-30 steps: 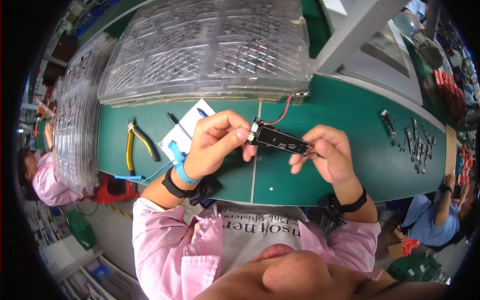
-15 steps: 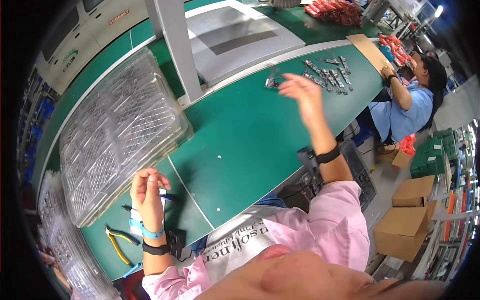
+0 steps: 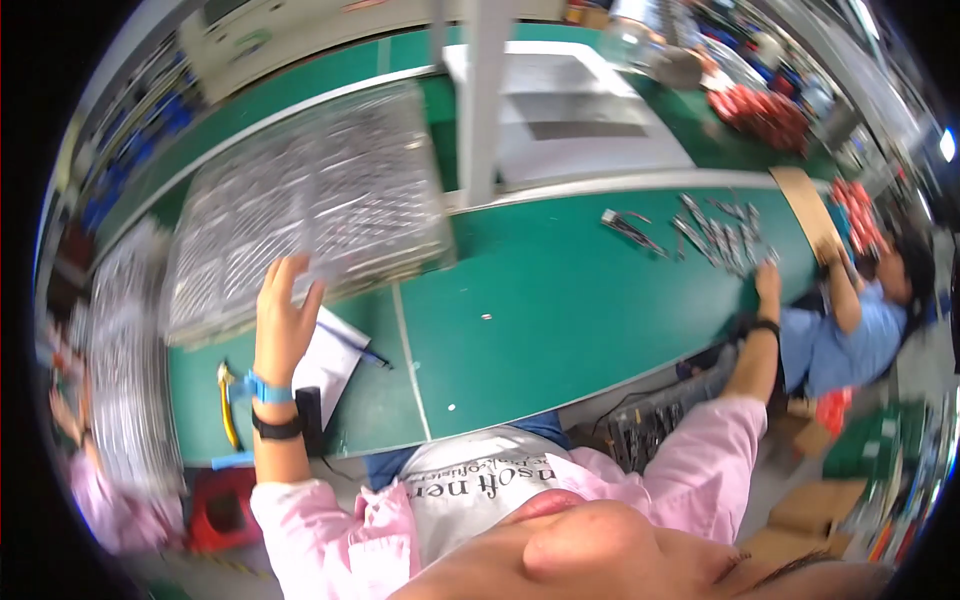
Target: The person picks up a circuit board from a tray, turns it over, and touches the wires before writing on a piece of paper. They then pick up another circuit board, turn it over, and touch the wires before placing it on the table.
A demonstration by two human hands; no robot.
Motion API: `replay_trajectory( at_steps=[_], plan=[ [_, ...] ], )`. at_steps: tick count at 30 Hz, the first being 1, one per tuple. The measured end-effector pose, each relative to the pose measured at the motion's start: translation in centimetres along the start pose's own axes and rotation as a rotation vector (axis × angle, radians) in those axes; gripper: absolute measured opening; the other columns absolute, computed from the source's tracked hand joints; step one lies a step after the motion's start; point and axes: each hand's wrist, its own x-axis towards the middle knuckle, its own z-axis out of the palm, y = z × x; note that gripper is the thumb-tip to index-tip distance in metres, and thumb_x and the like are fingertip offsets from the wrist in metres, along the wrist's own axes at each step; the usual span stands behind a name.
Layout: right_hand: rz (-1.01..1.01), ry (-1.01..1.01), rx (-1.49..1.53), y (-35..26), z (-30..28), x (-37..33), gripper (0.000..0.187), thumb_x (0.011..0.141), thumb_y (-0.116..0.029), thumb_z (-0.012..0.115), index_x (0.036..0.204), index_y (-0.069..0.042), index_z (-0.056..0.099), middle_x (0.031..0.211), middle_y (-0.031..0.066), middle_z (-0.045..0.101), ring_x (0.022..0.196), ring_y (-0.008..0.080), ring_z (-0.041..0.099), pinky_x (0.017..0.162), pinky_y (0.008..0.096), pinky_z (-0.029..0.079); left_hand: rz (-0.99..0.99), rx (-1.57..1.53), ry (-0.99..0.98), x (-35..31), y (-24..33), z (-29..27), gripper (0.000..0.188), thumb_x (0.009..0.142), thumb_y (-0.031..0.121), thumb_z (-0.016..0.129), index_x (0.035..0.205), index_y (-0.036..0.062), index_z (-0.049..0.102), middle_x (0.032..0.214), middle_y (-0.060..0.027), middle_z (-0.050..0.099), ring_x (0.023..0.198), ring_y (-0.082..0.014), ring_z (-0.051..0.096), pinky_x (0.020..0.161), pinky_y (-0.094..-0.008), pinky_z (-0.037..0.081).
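Note:
My left hand [image 3: 284, 318] is raised by the front edge of a stack of clear plastic trays [image 3: 310, 200]. Its fingers are stretched out with the thumb apart, and nothing shows in it. On the bench beside it lie a white paper [image 3: 330, 362], a blue pen [image 3: 368, 350] and yellow-handled pliers [image 3: 227, 408]. Far to the right, my right hand [image 3: 767, 285] reaches the near right end of a group of small dark metal parts [image 3: 722, 238]. Blur hides whether its fingers hold a part. A few similar parts [image 3: 633, 232] lie left of that group.
The green bench [image 3: 530, 290] bears a grey post [image 3: 482, 120] at its far edge. More stacked trays [image 3: 130, 350] stand at far left. A co-worker in blue [image 3: 845, 335] works at the right beside a cardboard sheet [image 3: 803, 208]. Red bundles [image 3: 760, 118] lie behind.
The view has swung. My right hand has moved right, from the lone parts to the near end of the group. My left hand's curled fingers have straightened near the trays.

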Motion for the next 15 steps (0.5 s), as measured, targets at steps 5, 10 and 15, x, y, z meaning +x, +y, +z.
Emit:
replay_trajectory(
  at_steps=[5, 10, 15],
  plan=[
    [0.052, 0.276, 0.42, 1.6, -0.4, -2.4, 0.033, 0.086, -0.021, 0.043, 0.11, 0.0, 0.051, 0.101, 0.0165, 0.057, 0.088, 0.0257, 0.054, 0.078, 0.0344, 0.041, 0.022, 0.463, -0.095, -0.3, -5.3, -3.2, 0.031, 0.066, 0.009, 0.063, 0.093, -0.001, 0.051, 0.099, -0.0147, 0.05, 0.095, -0.0314, 0.047, 0.08, -0.0366, 0.04],
    [-0.065, 0.446, 0.831, 0.4, -2.0, -3.0, 0.028, 0.084, -0.016, 0.046, 0.106, -0.001, 0.055, 0.102, 0.0086, 0.057, 0.092, 0.0185, 0.052, 0.083, 0.0277, 0.039, -0.045, 0.292, -0.256, 1.0, -8.4, -5.4, 0.023, 0.067, 0.01, 0.062, 0.086, 0.0012, 0.053, 0.088, -0.0128, 0.052, 0.084, -0.0302, 0.051, 0.073, -0.0363, 0.044],
    [0.19, 0.326, 0.854, -9.9, -7.2, -6.1, 0.025, 0.084, -0.015, 0.046, 0.101, -0.001, 0.058, 0.099, 0.0072, 0.058, 0.09, 0.0151, 0.052, 0.081, 0.025, 0.038, -0.077, 0.126, -0.224, 3.8, -9.1, -10.4, 0.019, 0.07, 0.011, 0.061, 0.084, 0.0014, 0.053, 0.086, -0.0127, 0.053, 0.081, -0.0297, 0.053, 0.071, -0.0361, 0.044]
  ],
)
